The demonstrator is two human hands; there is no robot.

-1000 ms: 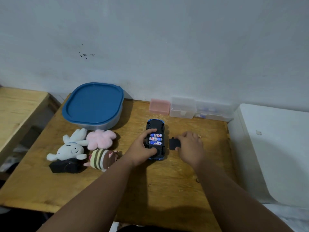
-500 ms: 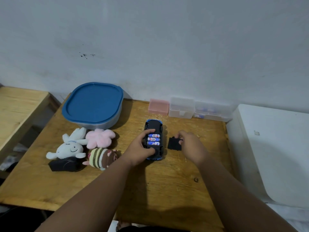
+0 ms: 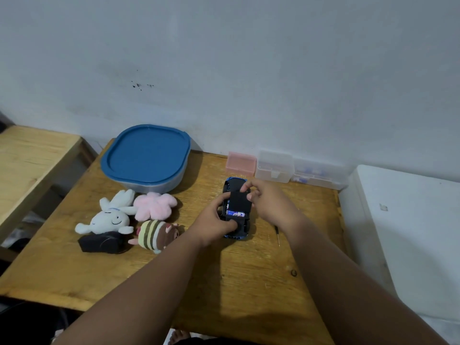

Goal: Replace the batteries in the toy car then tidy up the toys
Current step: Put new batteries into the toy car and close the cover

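nearly there on the batteries: the toy car lies belly-up on the counter, gripped at its side by the left hand, while the right hand pinches the black cover over the compartment, one battery showing at its near edge. seating and fastening it looks left, then tidying the plush toys beside the blue-lidded box.

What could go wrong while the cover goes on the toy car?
The battery cover is not seated: one battery shows at its near edge, so it may jam. The right hand pinches only its far end, so it could slip. The screwdriver beside the right forearm might get knocked away.
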